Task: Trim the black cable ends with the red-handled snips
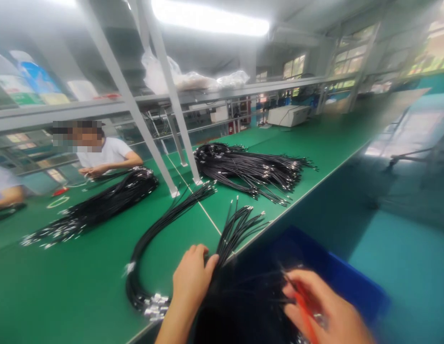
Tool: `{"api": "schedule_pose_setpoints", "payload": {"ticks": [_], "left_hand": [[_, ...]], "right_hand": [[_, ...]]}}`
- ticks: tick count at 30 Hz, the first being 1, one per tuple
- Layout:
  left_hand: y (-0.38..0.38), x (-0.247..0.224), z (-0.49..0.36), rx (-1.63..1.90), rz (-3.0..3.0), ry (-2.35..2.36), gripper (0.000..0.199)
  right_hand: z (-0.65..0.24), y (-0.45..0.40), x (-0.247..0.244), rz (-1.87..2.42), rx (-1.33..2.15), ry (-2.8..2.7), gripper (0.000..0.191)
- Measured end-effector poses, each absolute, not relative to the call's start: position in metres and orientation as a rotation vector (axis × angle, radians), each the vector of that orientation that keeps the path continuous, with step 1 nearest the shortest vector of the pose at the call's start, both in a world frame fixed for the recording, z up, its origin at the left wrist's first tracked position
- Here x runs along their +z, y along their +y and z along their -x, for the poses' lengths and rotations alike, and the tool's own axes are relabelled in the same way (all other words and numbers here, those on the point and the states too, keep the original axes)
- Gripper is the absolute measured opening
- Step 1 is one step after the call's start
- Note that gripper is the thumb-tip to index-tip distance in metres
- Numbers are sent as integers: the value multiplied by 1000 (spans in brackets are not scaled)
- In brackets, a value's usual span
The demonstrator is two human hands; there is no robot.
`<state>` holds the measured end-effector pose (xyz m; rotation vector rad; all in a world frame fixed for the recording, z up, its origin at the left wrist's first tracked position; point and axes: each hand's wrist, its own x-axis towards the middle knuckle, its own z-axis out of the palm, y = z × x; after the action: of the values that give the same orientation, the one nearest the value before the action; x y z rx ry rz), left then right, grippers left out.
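Observation:
My left hand (pixel 193 272) rests at the table's front edge, its thumb and fingers closed around a bundle of black cables (pixel 234 231) whose silver-tipped ends fan out on the green table. Low on the right, my right hand (pixel 320 303) is blurred and wrapped round a tool with red handles (pixel 305 310), held beyond the table edge. A curved bundle of black cables (pixel 135 253) with white connectors lies left of my left hand.
A large cable pile (pixel 243 167) lies on the green table (pixel 110 282), near the shelf posts (pixel 178 102). Another pile (pixel 107 198) lies in front of a person in white (pixel 112 152). A blue bin (pixel 354 279) stands below the table edge.

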<state>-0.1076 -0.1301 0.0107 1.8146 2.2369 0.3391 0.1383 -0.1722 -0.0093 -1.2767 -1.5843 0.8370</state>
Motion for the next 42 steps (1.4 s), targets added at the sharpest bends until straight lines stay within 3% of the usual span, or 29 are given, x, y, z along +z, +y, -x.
{"api": "schedule_pose_setpoints", "payload": {"ticks": [3, 5, 10, 18, 25, 29, 35, 42], "left_hand": [[-156, 19, 122, 278, -1844, 2136, 36], [-173, 22, 131, 205, -1868, 2099, 47], [-182, 15, 144, 147, -1903, 2106, 16], [-177, 17, 167, 167, -1871, 2080, 13], [-168, 31, 177, 65, -1829, 1973, 14], [-139, 31, 149, 233, -1826, 2086, 25], [-108, 15, 117, 134, -1888, 2180, 36], [-110, 4, 119, 52, -2007, 2231, 18]], "right_hand": [[-110, -145, -9, 992, 303, -2010, 33], [-93, -121, -10, 866, 125, -2146, 35], [-72, -65, -34, 712, 55, -2188, 24], [-52, -85, -75, 907, -77, -2162, 33], [-53, -91, -64, 910, 85, -2085, 38], [-69, -115, -57, 889, 171, -2059, 34], [-55, -152, -77, 1014, 262, -2150, 37], [-55, -148, -85, 1248, 526, -2137, 29]]}}
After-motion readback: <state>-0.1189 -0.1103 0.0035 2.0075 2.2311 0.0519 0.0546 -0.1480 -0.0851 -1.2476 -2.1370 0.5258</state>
